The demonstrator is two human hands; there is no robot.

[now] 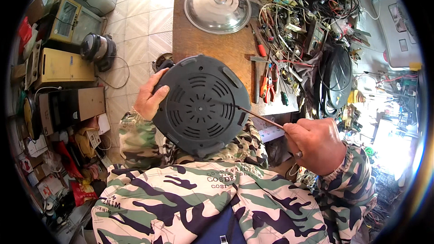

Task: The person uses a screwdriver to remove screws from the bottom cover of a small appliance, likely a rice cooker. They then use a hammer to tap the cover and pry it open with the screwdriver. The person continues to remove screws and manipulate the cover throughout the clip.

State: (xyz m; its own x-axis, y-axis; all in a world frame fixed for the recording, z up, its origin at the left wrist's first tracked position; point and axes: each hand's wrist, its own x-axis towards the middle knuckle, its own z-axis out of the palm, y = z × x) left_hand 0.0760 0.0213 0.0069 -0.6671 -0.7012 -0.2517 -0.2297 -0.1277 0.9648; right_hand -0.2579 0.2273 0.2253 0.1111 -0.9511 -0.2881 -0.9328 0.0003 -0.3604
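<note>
A round black appliance base (200,124) with vent slots faces up toward me, close to my body at the front of the workbench. My left hand (151,95) grips its left rim, thumb on the upper face and the other fingers hidden underneath or along the edge. In my right hand (314,144) is a long thin screwdriver (262,118), its handle wrapped in my closed fingers. The shaft slants left and up, and its dark tip lies over the right part of the vented face. Whether the tip sits in a hole I cannot tell.
A glass lid (218,7) lies at the back of the wooden bench (190,40). To the right are a hammer (257,79), red-handled pliers (270,91), a red-handled screwdriver (260,45) and heaped cables (312,9). A dark cooker (97,47) stands on the tiled floor at left.
</note>
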